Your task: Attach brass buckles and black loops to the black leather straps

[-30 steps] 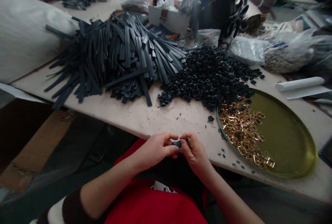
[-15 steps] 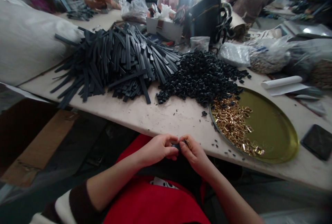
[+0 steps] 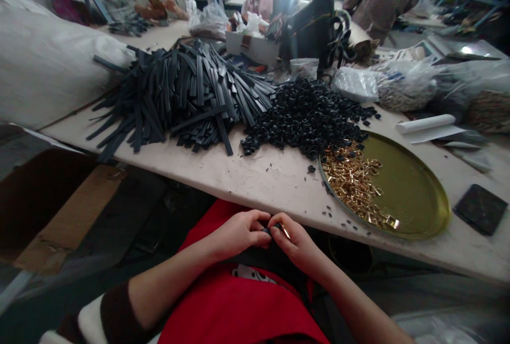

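Observation:
My left hand (image 3: pixel 247 232) and my right hand (image 3: pixel 292 242) meet just off the table's front edge, over my lap. Between their fingertips is a small dark piece (image 3: pixel 266 231), mostly covered, and my left fingers pinch it. A gold metal piece (image 3: pixel 285 231) shows between my right thumb and fingers. Beyond them lie a heap of black strips (image 3: pixel 191 89) and a pile of small black loops (image 3: pixel 306 113). Gold metal pieces (image 3: pixel 350 179) fill the left part of a round yellow-green tray (image 3: pixel 418 190).
On the pale table (image 3: pixel 199 174) a dark flat device (image 3: pixel 481 208) lies right of the tray. Plastic bags (image 3: pixel 406 86), a white box (image 3: pixel 251 49) and a black bag (image 3: pixel 308 31) stand behind. A person (image 3: pixel 163 4) works across the table. A white sack (image 3: pixel 56 62) is at left.
Both hands stay together and have shifted slightly down, and the gold piece in my right hand has turned. The view has moved a little, so the tray appears further left.

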`<state>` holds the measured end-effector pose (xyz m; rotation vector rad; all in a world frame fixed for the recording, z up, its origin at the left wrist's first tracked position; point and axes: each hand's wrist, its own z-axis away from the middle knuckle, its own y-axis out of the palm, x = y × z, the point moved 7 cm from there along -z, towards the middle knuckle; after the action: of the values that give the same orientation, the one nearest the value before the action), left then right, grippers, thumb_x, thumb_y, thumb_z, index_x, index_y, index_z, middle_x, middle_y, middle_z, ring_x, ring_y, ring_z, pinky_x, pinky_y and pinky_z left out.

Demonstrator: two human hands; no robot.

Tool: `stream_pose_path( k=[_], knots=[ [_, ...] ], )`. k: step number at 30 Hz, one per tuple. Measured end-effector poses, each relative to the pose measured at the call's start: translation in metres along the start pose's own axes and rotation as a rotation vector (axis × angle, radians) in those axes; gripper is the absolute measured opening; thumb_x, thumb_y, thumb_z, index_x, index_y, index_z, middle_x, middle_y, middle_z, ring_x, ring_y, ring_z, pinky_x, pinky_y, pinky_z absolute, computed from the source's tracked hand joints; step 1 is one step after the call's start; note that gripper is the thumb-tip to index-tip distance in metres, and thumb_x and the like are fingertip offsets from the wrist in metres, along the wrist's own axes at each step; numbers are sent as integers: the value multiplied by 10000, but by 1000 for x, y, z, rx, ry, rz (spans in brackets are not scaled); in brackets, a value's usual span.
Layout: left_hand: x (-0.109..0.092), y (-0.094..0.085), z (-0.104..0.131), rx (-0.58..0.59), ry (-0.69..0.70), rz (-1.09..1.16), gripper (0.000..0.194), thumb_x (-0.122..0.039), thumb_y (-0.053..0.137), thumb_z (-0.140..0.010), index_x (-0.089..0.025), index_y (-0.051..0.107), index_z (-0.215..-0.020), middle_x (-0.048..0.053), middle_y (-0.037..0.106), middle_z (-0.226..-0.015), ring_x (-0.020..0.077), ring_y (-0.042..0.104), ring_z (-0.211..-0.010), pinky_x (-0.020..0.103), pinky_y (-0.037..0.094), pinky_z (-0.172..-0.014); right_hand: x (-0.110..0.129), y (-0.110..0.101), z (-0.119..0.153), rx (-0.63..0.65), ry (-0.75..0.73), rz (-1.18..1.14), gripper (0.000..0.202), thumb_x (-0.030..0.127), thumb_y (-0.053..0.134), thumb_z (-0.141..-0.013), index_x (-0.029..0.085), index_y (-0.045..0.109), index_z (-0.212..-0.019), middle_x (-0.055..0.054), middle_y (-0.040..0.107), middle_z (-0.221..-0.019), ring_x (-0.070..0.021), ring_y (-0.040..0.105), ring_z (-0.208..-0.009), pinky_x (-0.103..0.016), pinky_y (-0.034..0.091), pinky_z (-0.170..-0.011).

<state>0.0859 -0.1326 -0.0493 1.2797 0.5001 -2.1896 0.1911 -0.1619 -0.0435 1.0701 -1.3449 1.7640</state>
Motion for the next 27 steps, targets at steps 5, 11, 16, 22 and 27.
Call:
stream_pose_path(
  k=[5, 11, 16, 22, 27],
  knots=[
    [10, -7, 5, 107, -126, 16, 234, -332, 487, -786, -128, 587, -844, 43, 669, -740, 132, 619, -627, 237, 456, -576, -3, 3, -2, -97, -40, 6, 199, 281, 384, -867, 213, 482, -1026, -18, 593, -826, -145, 545, -711, -258, 421, -641],
    [3, -4, 0, 108, -157, -72, 219, -302, 446, -800, -141, 534, -681, 10, 626, -623, 100, 572, -508, 209, 436, -511, -2, 3, -5, -26, -76, -15, 227, 297, 376, -882, 214, 488, -1062, -53, 614, -976, -171, 570, -887, -289, 436, -769],
    [-21, -3, -7, 178, -26, -200, 240, -249, 352, -838, -140, 562, -796, 9, 605, -651, 98, 552, -511, 202, 426, -505, -3, -3, -11, -81, -50, -93, 281, 351, 347, -893, 211, 484, -1094, -55, 610, -949, -175, 575, -877, -290, 447, -762],
    [-48, -39, -36, -137, 157, -703, 295, -292, 349, -855, -160, 610, -818, 62, 644, -737, 176, 573, -635, 261, 404, -564, -5, -18, -52, -181, -8, 53, 330, 393, 288, -902, 207, 445, -1125, -24, 614, -750, -176, 586, -662, -282, 441, -595],
    [-69, -96, -51, -407, 323, -849, 283, -292, 367, -878, -184, 620, -945, 69, 646, -907, 185, 572, -848, 273, 420, -752, -16, -53, -93, -400, -15, 410, 312, 405, 361, -872, 168, 540, -966, -113, 632, -920, -266, 572, -865, -407, 416, -766]
  ],
)
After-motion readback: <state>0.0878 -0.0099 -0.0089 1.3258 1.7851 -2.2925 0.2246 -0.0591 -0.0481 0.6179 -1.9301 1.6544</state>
